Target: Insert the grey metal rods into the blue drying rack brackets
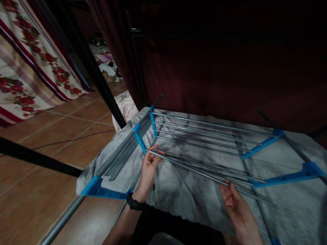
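A drying rack with metal rods and blue plastic brackets lies across a grey blanket point(178, 190). My left hand point(150, 166), with a dark band at the wrist, pinches one end of a thin metal rod point(194, 169) beside a blue bracket point(140, 139). Farther along, my right hand point(235, 203) has its fingertips closed on the same rod. The rod's right end sticks out past my right hand, apart from and below the right blue bracket point(288, 177). Whether its left end sits in the bracket is hidden by my fingers.
Several parallel rods point(127, 149) fill the rack's left section, ending near another blue bracket point(104, 190). Dark bed-frame posts point(99, 75) stand at left. A dark red curtain point(204, 78) hangs behind. A thin cable point(74, 139) crosses the tiled floor point(58, 119).
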`<state>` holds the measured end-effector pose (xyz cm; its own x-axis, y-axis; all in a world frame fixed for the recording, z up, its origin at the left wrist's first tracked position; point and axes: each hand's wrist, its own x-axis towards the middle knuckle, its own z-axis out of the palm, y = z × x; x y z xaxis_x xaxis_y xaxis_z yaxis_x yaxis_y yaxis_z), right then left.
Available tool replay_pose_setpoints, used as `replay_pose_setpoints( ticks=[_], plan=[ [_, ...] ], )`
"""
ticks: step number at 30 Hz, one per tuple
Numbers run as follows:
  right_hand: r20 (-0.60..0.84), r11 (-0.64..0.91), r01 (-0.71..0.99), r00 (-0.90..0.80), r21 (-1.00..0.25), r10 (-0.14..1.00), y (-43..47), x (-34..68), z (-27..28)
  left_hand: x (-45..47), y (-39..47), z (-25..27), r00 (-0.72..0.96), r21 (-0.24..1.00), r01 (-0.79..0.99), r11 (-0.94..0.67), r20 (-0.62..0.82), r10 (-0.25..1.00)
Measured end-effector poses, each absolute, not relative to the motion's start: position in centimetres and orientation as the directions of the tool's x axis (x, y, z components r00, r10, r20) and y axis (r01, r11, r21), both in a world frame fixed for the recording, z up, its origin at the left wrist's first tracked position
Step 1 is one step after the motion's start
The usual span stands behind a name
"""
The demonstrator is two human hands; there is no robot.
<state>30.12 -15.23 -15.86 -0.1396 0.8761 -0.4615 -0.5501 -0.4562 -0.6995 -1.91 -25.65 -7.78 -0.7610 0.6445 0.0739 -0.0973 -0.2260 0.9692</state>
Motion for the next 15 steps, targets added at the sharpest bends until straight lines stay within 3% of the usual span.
replay_pose_setpoints(
  ticks=[6,15],
  plan=[
    [-0.513,-0.513,-0.594,-0.189,-0.619,0.837,-15.5,29.3,-15.4,-0.4,-25.6,-5.7,-0.695,0.855,-0.407,-0.32,-0.063,0.716],
    [-0.443,-0.495,-0.572,-0.241,-0.654,0.863,-16.5,26.7,-14.3,4.1,-24.6,-4.2,-0.573,0.914,-0.295,-0.28,0.065,0.817]
  ],
)
